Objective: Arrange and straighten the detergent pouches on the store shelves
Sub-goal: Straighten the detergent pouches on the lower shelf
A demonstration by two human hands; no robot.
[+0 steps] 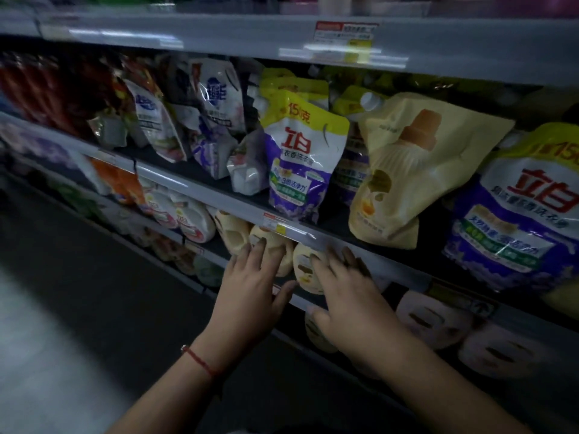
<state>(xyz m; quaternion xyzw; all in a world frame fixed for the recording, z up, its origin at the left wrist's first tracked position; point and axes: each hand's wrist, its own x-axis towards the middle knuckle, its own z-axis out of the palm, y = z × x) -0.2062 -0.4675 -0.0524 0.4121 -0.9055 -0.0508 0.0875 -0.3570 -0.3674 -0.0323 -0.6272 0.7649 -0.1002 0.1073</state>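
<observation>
On the lower shelf, under the price rail (294,228): left hand (250,292) laid flat, palm down, fingers straight and slightly spread, tips touching a cream pouch (272,245). Thumb angled out to the right, toward the shelf lip (300,300). Red cord (200,361) round the left wrist. Right hand (351,303) just beside, also palm down, fingers straight and fanned, resting on a second cream pouch (308,270), fingertips reaching into the shadow under the rail. Neither hand curled round anything; both forearms rising from the bottom edge, angled up and leftward.

Cream pouches standing in a row on that shelf, touching each other, more cream ones (232,233) to the left, then white-and-red ones (194,223) beyond. Narrow gap only between pouch tops and the rail above, so little headroom for the fingers.

On the middle shelf: purple-and-yellow pouch (300,164) upright near the front edge, a large cream pouch (410,170) beside it tilted leftward, cap at upper left, and a large purple pouch (513,214) at far right leaning forward over the edge. Bare dark shelf floor showing in front of the smaller white and purple pouches (216,126) further left, those set back and leaning at mixed angles. Red packs (47,89) at far left, blurred.

Top shelf edge (219,36) with a price tag (344,36) crossing the upper frame. Below the hands, pale round packs (435,321), blurred. Aisle floor (62,308) open at left.
</observation>
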